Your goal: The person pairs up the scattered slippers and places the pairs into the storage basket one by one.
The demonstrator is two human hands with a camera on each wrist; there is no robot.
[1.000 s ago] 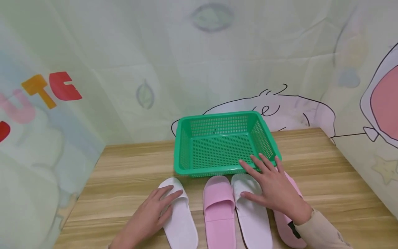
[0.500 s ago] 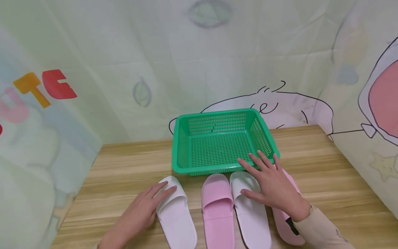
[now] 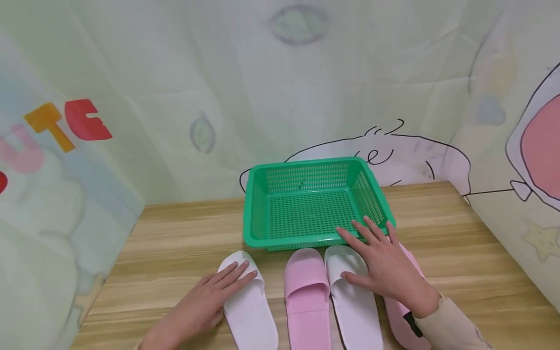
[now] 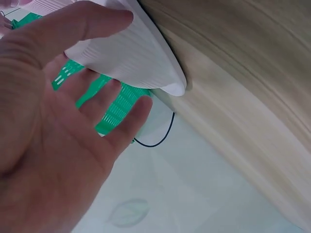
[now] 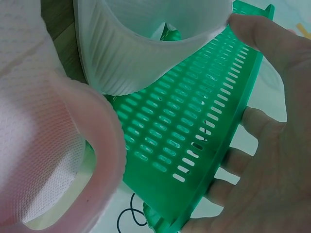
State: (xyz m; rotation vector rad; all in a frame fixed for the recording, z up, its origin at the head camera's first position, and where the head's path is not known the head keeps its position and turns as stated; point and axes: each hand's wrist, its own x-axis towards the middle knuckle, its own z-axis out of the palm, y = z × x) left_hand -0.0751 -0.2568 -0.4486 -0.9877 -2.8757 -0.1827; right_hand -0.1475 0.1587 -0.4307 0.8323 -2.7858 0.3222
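Four slippers, alternating white and pink, lie in a row on the wooden table in the head view. My left hand [image 3: 205, 299] has its fingers extended over the toe band of the leftmost white slipper [image 3: 253, 321]. In the left wrist view those fingers look loosely spread beside this slipper [image 4: 121, 53]. A pink slipper [image 3: 308, 291] lies between my hands. My right hand [image 3: 389, 270] is spread above the second white slipper [image 3: 360, 318], its fingertips over the front rim of the green basket [image 3: 288, 241]. Partly under the right forearm lies another pink slipper [image 3: 400, 325].
The basket, with perforated walls and floor, stands at the table's back, just beyond the slippers' toes. A printed curtain [image 3: 175, 107] hangs behind and along the sides. Bare wood [image 3: 175, 253] shows left of the basket, and more table surface [image 3: 463, 253] lies to the right.
The left hand drew slightly left off the leftmost white slipper, then came back over its band with straighter fingers. That slipper's toe sits slightly farther left. The right hand stays nearly still.
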